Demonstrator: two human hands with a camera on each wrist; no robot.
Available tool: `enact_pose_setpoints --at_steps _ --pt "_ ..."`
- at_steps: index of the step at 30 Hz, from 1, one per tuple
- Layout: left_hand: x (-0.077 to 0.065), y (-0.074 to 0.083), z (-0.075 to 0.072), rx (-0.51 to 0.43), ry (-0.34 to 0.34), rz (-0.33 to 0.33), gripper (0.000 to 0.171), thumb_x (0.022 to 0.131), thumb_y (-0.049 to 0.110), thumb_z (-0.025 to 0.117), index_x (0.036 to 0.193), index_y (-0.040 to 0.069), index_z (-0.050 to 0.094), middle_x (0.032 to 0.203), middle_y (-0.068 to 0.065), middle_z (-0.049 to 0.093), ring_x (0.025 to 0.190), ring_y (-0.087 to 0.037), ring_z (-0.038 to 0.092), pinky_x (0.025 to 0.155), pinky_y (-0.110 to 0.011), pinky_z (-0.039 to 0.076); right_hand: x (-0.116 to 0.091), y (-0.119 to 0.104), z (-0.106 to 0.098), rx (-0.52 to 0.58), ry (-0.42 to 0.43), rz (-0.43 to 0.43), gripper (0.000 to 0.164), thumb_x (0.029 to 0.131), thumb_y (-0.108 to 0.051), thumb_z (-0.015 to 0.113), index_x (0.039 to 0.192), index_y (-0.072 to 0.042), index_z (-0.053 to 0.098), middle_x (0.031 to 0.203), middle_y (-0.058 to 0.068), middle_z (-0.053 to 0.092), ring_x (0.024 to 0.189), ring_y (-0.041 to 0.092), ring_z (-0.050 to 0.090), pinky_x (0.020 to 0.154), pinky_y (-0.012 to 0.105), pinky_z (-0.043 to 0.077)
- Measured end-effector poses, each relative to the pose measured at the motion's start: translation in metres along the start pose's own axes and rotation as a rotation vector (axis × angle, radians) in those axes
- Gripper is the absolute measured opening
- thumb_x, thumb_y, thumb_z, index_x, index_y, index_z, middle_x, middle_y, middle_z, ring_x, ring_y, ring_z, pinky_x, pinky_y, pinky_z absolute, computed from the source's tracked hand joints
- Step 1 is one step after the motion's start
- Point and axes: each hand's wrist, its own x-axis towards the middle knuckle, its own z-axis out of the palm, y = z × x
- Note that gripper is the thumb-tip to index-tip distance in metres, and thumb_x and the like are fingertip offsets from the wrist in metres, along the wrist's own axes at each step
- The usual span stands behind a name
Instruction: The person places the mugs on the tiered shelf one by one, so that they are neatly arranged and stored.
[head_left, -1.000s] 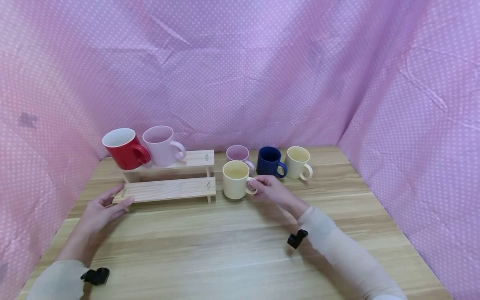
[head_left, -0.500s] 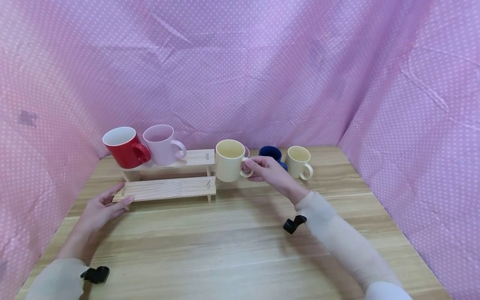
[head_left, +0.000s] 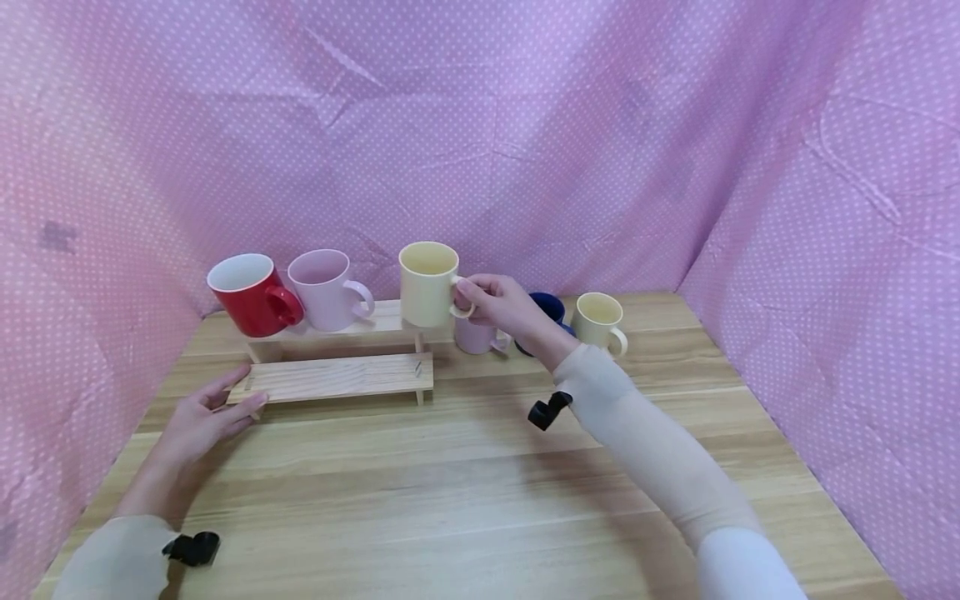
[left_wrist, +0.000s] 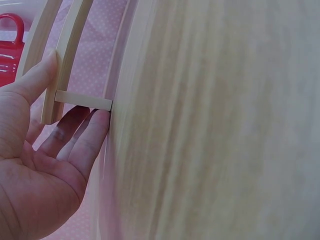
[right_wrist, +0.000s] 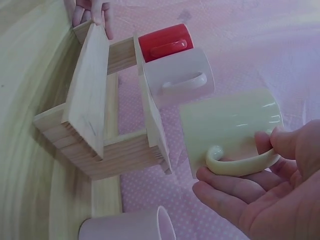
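My right hand pinches the handle of a pale yellow mug, held upright at the right end of the wooden rack's upper tier. In the right wrist view a small gap shows between the mug's base and the upper shelf. A red mug with a white inside and a pink mug stand on that tier to the left. My left hand grips the left end of the lower shelf, its thumb on the board and its fingers by the leg in the left wrist view.
Right of the rack, a second pink mug and a navy mug stand on the wooden table, partly hidden by my right hand. Farther right stands another yellow mug. Pink dotted cloth hangs behind.
My right hand has lifted the yellow mug off the table and carried it up and left to the upper tier. The left hand has stayed on the rack.
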Motion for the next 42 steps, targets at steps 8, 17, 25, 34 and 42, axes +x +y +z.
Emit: enact_pose_setpoints --at_steps 8,17,25,34,42 --pt "0.001 0.001 0.001 -0.013 -0.001 0.001 0.09 0.094 0.035 0.075 0.162 0.013 0.02 0.161 -0.037 0.001 0.138 -0.04 0.04 0.084 -0.02 0.058 0.023 -0.008 0.017 -0.018 0.037 0.051 0.036 0.107 -0.032 0.055 0.122 -0.002 0.068 0.124 0.02 0.064 0.113 0.025 0.064 0.098 0.04 0.056" --pt "0.003 0.0 0.002 -0.034 0.008 0.008 0.089 0.093 0.035 0.076 0.162 0.014 0.023 0.159 -0.04 0.003 0.101 0.008 0.057 0.085 -0.023 0.058 0.036 -0.004 0.031 -0.03 0.052 0.065 0.037 0.105 -0.034 0.057 0.125 -0.004 0.068 0.121 0.009 0.069 0.118 0.025 0.062 0.093 0.033 0.058" --pt "0.002 -0.001 0.0 -0.04 0.0 0.009 0.09 0.093 0.034 0.076 0.162 0.012 0.021 0.159 -0.041 0.001 0.097 0.01 0.059 0.084 -0.023 0.058 0.042 -0.002 0.041 -0.084 0.073 0.048 0.036 0.106 -0.031 0.057 0.124 -0.002 0.069 0.115 0.011 0.069 0.106 0.02 0.063 0.093 0.038 0.058" --pt "0.001 -0.001 -0.002 -0.016 -0.006 0.01 0.092 0.093 0.035 0.076 0.162 0.011 0.02 0.159 -0.041 0.004 0.093 0.011 0.06 0.083 -0.022 0.059 0.045 0.003 0.051 -0.036 0.07 0.046 0.036 0.106 -0.031 0.057 0.125 -0.003 0.069 0.121 0.009 0.069 0.116 0.021 0.063 0.096 0.036 0.057" --pt "0.001 0.0 -0.003 0.01 -0.002 -0.014 0.091 0.093 0.038 0.075 0.162 0.015 0.02 0.159 -0.04 0.003 0.121 -0.014 0.058 0.083 -0.021 0.058 0.04 0.014 0.059 -0.038 0.103 -0.045 0.037 0.106 -0.033 0.057 0.128 -0.005 0.068 0.121 0.009 0.069 0.115 0.022 0.063 0.093 0.041 0.059"
